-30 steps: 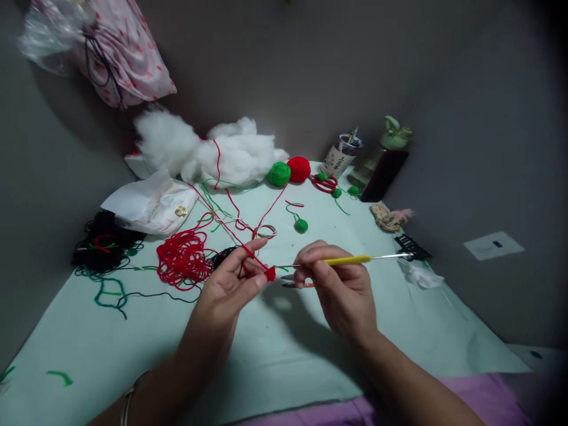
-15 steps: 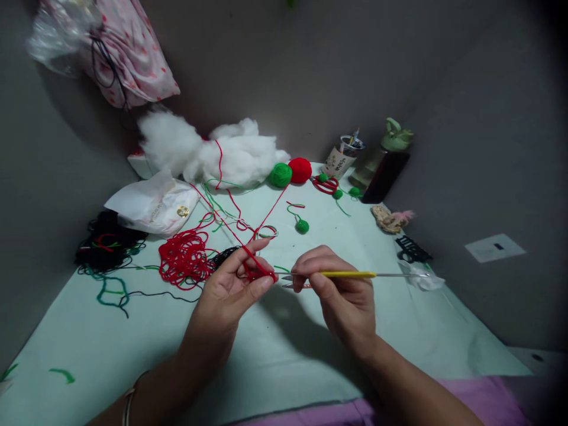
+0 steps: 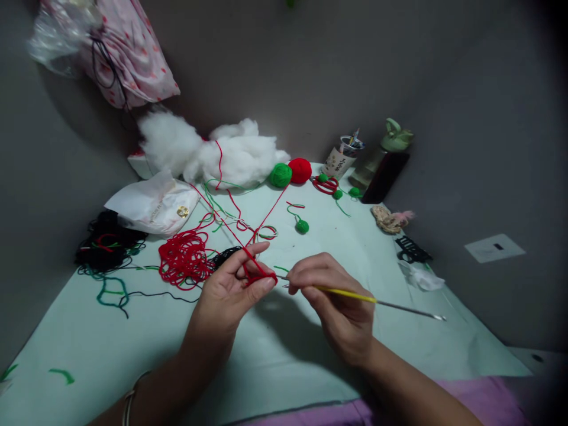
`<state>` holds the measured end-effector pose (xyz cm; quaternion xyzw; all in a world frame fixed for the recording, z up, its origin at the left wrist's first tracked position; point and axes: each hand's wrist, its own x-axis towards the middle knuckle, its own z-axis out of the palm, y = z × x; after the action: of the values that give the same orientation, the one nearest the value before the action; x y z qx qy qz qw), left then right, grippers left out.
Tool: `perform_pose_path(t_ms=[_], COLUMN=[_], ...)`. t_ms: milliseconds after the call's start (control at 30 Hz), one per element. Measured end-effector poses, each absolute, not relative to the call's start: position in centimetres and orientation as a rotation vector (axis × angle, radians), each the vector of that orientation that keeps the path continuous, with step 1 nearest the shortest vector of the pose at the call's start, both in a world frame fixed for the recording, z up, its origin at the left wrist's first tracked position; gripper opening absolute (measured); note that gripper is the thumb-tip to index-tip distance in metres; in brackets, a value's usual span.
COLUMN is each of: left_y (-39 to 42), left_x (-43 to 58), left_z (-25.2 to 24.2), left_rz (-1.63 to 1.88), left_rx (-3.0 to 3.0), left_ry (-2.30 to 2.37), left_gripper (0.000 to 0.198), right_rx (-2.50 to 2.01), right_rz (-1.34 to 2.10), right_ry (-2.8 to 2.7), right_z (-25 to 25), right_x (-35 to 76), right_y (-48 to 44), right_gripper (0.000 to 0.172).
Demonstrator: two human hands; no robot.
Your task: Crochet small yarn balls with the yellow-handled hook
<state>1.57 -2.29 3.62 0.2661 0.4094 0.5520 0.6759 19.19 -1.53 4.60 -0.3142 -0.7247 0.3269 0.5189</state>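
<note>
Left hand (image 3: 226,290) is pinching a small red crochet piece (image 3: 262,277) between thumb and fingers; right hand (image 3: 337,302) is gripping the yellow-handled crochet hook (image 3: 355,294), its tip meeting the piece above the pale green cloth (image 3: 110,343). A red yarn tangle (image 3: 184,257) is lying just beside the left hand. 1 taut red strand (image 3: 267,214) is running back toward the red ball (image 3: 299,170), next to 1 green ball (image 3: 280,175). The piece is showing bright, tiny, partly hidden by fingers.

Head-worn camera faces forward and down, close above the table (image 3: 110,343).
</note>
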Motion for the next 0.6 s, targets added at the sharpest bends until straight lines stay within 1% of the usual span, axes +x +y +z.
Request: perform_pose_path(t_ms=[167, 267, 367, 433, 533, 600], left_y=[-1.8, -1.8, -2.2, -2.4, -2.5, -2.4], left_x=[1.3, 1.3, 1.5, 1.6, 1.7, 1.5], left_z=[3.3, 3.1, 2.7, 2.6, 2.6, 2.9], left_rz=[1.132, 1.081, 1.122, 1.141, 1.045, 0.995], left_rx=[0.542, 0.541, 0.605, 0.618, 0.539, 0.483], left_ry=[0.834, 0.794, 0.814, 0.820, 0.735, 0.687], left_gripper=[0.052, 0.056, 0.062, 0.065, 0.065, 0.061], right_rx=[-0.745, -0.690, -0.706, -0.781, -0.793, -0.766], right_rz=[0.680, 0.632, 0.640, 0.504, 0.282, 0.354], right_ry=[-1.765, -1.799, -1.905, -2.004, -2.108, -2.043], right_z=[4.0, 3.9, 4.1, 4.2, 4.0, 4.1], right_x=[18.9, 18.9, 19.0, 19.1, 19.2, 19.2], right_y=[-2.1, -2.0, -1.6, -1.5, -1.8, -2.1], right_gripper=[0.032, 0.033, 0.031, 0.034, 0.043, 0.043])
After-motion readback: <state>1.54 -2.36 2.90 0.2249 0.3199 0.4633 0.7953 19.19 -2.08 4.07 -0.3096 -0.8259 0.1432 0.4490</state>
